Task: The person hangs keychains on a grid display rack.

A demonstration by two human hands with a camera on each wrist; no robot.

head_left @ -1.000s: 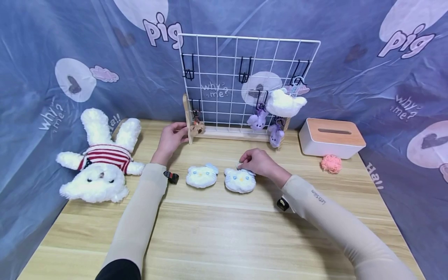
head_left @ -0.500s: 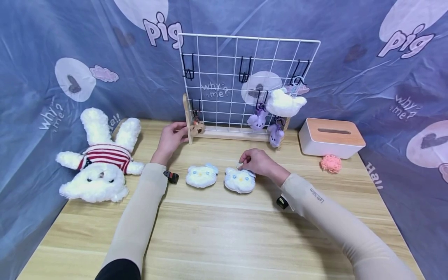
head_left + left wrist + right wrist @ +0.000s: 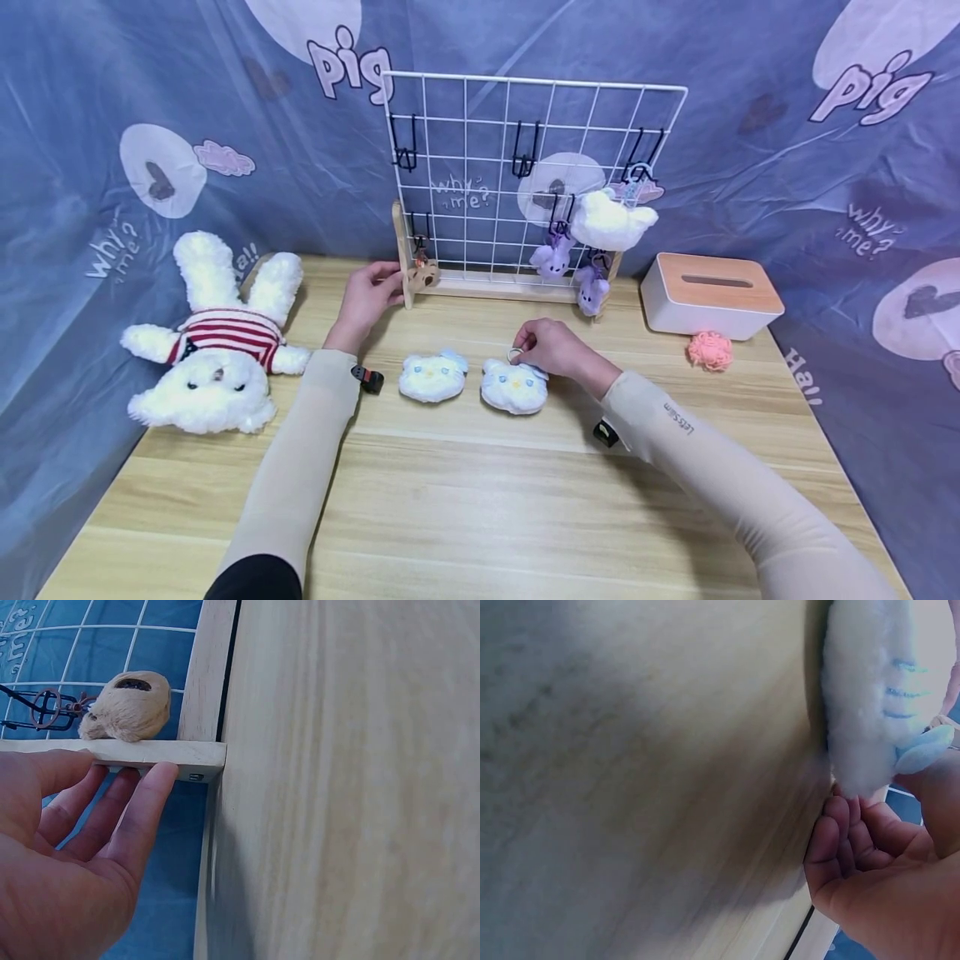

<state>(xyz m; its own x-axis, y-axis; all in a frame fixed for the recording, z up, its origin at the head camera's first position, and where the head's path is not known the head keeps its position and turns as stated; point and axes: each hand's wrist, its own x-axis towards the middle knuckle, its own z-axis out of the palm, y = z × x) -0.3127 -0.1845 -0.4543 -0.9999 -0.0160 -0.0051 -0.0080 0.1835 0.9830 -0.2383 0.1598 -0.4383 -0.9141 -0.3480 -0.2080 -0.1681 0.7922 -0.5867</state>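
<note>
My left hand [image 3: 367, 300] grips the left wooden upright [image 3: 161, 754] of the white wire grid [image 3: 483, 158], thumb on one side and fingers on the other. Just past that upright a brown plush keychain [image 3: 131, 705] hangs from a black hook. With my right hand [image 3: 551, 346] I pinch the light-coloured ring [image 3: 514, 356] at the top of a white cat-face plush [image 3: 514, 387]. In the right wrist view the fluffy side of this plush [image 3: 870, 697] shows above my curled fingers, and the fingertips are partly hidden. A second white cat-face plush [image 3: 432, 379] lies to its left.
Black hooks [image 3: 526, 150], two purple plush keychains [image 3: 553, 257] and a white plush [image 3: 611, 221] hang on the grid. A tissue box [image 3: 708, 296] and a pink scrunchie-like item [image 3: 709, 351] stand right. A white plush toy in a striped top [image 3: 217, 342] lies left.
The ring at my right fingertips has turned a little and now shows as a raised loop. My left hand and the grid have stayed in place.
</note>
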